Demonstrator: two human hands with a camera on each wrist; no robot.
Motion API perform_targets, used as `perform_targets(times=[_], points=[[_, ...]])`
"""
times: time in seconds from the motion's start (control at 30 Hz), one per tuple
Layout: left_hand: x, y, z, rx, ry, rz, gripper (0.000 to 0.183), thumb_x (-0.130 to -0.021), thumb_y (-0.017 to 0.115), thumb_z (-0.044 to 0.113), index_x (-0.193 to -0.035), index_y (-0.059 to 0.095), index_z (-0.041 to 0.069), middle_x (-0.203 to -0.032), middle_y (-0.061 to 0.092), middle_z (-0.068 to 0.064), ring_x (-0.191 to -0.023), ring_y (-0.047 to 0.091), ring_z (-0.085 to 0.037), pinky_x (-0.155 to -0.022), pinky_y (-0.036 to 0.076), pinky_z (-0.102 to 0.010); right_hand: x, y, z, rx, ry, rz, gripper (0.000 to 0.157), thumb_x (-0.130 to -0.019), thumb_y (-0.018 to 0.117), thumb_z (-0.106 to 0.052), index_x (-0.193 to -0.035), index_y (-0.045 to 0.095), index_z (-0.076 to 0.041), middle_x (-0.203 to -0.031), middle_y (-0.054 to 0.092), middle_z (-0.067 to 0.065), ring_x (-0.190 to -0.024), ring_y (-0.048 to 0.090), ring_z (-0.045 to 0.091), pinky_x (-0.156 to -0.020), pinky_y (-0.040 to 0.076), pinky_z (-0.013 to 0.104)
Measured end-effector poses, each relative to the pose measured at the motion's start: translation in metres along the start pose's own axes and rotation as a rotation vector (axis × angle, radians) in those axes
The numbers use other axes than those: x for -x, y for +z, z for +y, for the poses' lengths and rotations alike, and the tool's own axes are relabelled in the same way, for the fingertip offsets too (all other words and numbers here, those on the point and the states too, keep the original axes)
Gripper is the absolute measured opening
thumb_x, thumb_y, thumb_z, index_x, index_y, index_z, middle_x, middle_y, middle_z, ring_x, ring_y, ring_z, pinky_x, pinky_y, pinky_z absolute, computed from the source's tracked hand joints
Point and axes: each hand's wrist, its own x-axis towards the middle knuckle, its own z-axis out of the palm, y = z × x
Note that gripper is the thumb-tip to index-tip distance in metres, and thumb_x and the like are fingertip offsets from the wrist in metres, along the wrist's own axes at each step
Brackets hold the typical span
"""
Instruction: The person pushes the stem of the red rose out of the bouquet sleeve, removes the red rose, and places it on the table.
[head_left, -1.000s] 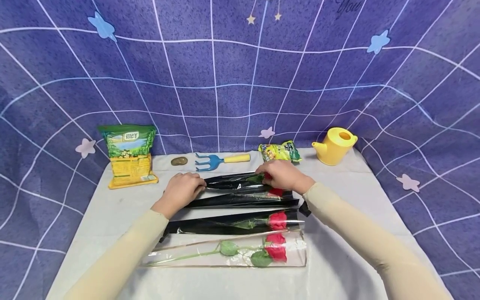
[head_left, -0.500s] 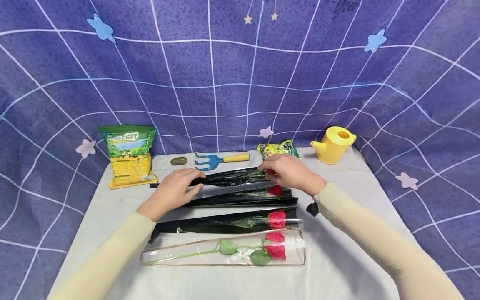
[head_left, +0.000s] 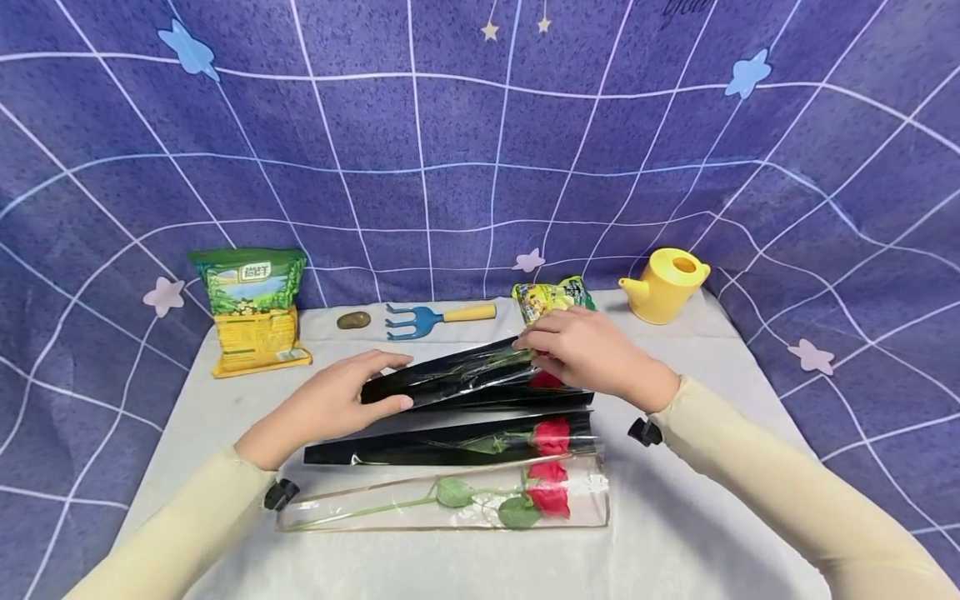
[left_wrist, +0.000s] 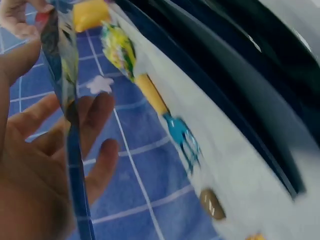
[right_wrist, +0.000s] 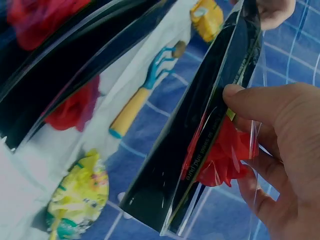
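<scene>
A rose in a black-and-clear sleeve (head_left: 453, 371) is held raised at a slant over the other wrapped roses. My right hand (head_left: 581, 346) pinches its wide end, thumb on the sleeve beside the red bloom (right_wrist: 222, 155). At the narrow end, my left hand (head_left: 337, 396) has its thumb and fingers spread; in the left wrist view the sleeve edge (left_wrist: 75, 165) runs across the palm between them. Below lie a second black-sleeved rose (head_left: 517, 400), partly covered, a third black-sleeved rose (head_left: 551, 436), and nearest me a rose in a clear sleeve (head_left: 551, 492).
Along the back of the white-covered table stand a green-yellow bag (head_left: 255, 312), a brown stone-like piece (head_left: 353, 320), a blue hand rake with yellow handle (head_left: 435, 319), a small yellow-green packet (head_left: 551, 296) and a yellow watering can (head_left: 663, 287). A purple curtain (head_left: 450, 200) hangs behind.
The back black-sleeved rose has come up off the table and tilted, now overlapping the second one. My left hand has drawn left and toward me; my right hand has shifted slightly right.
</scene>
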Motion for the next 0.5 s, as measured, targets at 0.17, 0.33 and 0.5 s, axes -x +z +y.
perform_targets(times=[0.17, 0.33, 0.5], points=[[-0.016, 0.006, 0.006, 0.327, -0.075, -0.183, 0.052, -0.087, 0.06, 0.05, -0.132, 0.05, 0.026, -0.125, 0.055, 0.004, -0.113, 0.052, -0.016, -0.093, 0.04, -0.042, -0.008, -0.006, -0.013, 0.051, -0.023, -0.013, 0.032, -0.084, 0.068, -0.018, -0.116, 0.066, -0.021, -0.11, 0.062, -0.008, -0.103, 0.054, 0.014, -0.086, 0.04, 0.036], [-0.025, 0.012, 0.011, 0.665, -0.122, -0.304, 0.046, -0.087, 0.068, 0.023, -0.127, 0.052, 0.007, -0.116, 0.063, -0.006, -0.106, 0.058, -0.021, -0.092, 0.042, -0.038, -0.01, -0.012, -0.019, 0.041, -0.033, 0.029, 0.035, -0.083, 0.069, -0.017, -0.118, 0.064, -0.02, -0.117, 0.06, -0.004, -0.11, 0.051, 0.018, -0.091, 0.035, 0.039], [-0.031, 0.017, 0.016, 0.751, -0.195, -0.205, 0.044, -0.084, 0.072, 0.017, -0.124, 0.055, 0.011, -0.112, 0.065, -0.003, -0.103, 0.06, -0.02, -0.084, 0.046, -0.031, 0.0, -0.009, -0.022, -0.137, 0.012, 0.339, 0.036, -0.077, 0.073, -0.007, -0.112, 0.067, -0.013, -0.119, 0.06, 0.004, -0.111, 0.051, 0.026, -0.092, 0.033, 0.042]])
